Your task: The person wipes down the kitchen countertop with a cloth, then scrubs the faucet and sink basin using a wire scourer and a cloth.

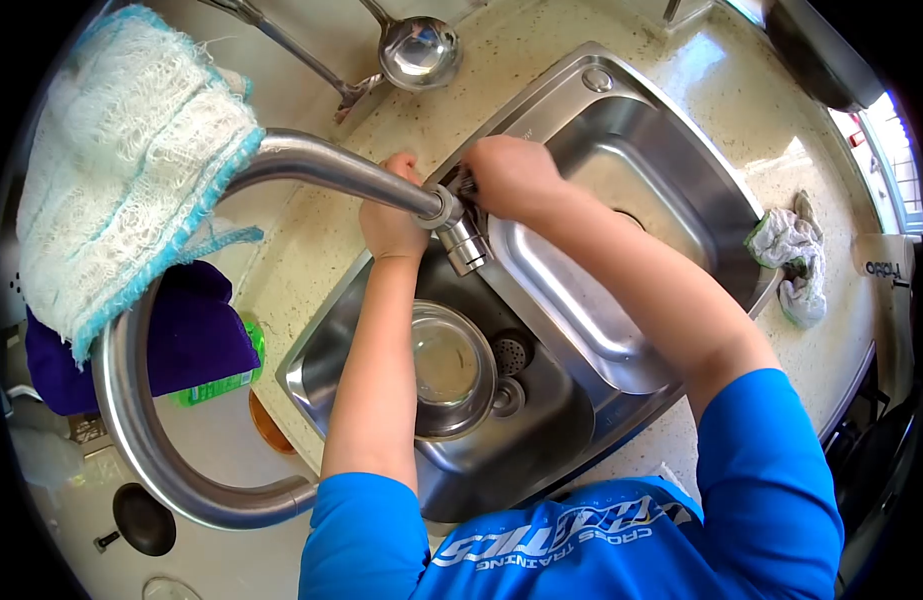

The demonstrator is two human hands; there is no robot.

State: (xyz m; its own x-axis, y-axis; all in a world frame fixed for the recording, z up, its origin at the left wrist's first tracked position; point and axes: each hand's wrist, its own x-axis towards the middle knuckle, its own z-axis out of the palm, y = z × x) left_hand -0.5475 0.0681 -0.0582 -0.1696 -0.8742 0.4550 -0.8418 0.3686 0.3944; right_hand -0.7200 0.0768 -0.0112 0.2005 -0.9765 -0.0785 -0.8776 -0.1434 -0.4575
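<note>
My right hand (509, 178) is closed in a fist above the divider of the steel double sink (301, 375). Something dark and metallic shows at its fingers, too covered to name. Beside it, my left hand (389, 225) reaches behind the curved steel faucet (356, 172), which hides part of its fingers. Whether it grips anything I cannot tell. The faucet's spout tip (466, 250) hangs between the hands, and no water is seen running from it. A metal bowl (481, 345) with some liquid sits in the left basin, below my left forearm.
White cloths with blue edging (141, 170) and a purple cloth (196, 325) hang over the faucet pipe. A ladle (421, 52) hangs at the back wall. A crumpled rag (796, 255) lies right of the sink. A dark pan (821, 55) is at the upper right.
</note>
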